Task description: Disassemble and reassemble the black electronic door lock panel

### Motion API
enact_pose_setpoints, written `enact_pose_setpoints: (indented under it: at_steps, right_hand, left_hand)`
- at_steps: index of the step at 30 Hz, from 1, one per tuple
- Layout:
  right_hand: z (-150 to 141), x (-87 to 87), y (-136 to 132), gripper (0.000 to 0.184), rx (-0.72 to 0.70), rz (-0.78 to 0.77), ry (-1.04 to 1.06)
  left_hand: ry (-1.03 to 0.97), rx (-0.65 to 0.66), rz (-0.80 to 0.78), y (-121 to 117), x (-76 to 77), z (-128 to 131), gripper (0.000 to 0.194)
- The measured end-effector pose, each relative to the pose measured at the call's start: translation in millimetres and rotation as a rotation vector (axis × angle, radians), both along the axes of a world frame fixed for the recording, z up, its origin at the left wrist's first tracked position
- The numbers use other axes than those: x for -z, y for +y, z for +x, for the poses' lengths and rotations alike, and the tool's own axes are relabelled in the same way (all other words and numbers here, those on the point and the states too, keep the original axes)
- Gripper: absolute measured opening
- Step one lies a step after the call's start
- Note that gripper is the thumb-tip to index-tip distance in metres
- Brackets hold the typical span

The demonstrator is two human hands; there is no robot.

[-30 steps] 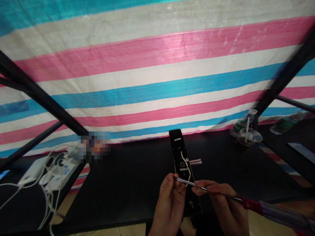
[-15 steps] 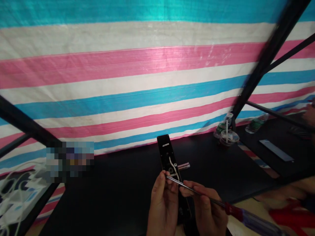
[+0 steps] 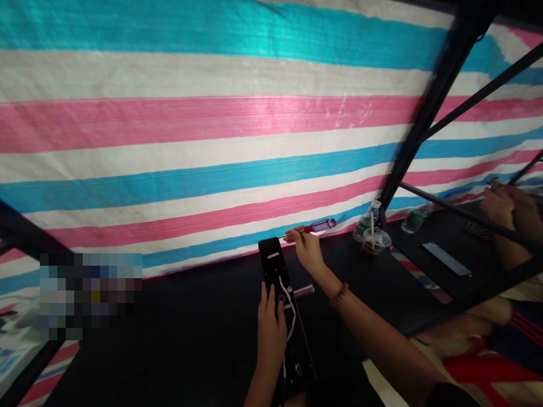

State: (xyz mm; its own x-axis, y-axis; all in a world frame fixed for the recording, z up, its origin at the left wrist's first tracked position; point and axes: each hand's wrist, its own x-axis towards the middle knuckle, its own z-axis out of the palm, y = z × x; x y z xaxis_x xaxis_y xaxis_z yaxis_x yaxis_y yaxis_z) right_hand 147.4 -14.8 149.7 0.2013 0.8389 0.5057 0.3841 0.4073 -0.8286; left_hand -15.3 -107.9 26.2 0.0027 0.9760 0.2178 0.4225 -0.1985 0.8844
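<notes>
Black door-lock plate point(image 3: 271, 271) ×1, on tabletop point(image 3: 203, 333) near front edge | left hand point(image 3: 270, 333) clamped on plate | right hand point(image 3: 307, 250) pinching one red-handled screwdriver point(image 3: 311, 228), beyond plate's far end | one lever handle point(image 3: 304, 290) beside plate | one plastic cup point(image 3: 375, 241), one bottle point(image 3: 365, 221) near back edge

A head-worn camera is looking forward and down from above and behind the person's left hand point(image 3: 269, 333) and right hand point(image 3: 307, 251), facing a black worktable point(image 3: 199, 333) close below and a pink, white and blue striped tarpaulin point(image 3: 212, 141) beyond
</notes>
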Motion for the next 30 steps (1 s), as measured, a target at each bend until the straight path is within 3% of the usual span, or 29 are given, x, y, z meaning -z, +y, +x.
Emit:
enact_pose_setpoints:
  at_steps: [4,15,25,30]
  right_hand:
    - [1,11.4,20,0.035,0.009,-0.017,-0.190]
    - [5,28.4,37,0.028,-0.018,-0.042,-0.230]
    - [-1,-0.9,64,0.015,-0.164,-0.095,-0.181]
    - [-7,0.8,69,0.009,-0.229,-0.119,-0.098]
  left_hand:
    - [0.025,0.024,0.042,-5,22.7,5,0.048]
    - [0.051,0.052,0.089,-2,32.9,0,0.049]
    - [0.054,0.084,0.115,-2,34.9,-5,0.050]
    - [0.092,0.139,0.108,-4,31.6,-9,0.052]
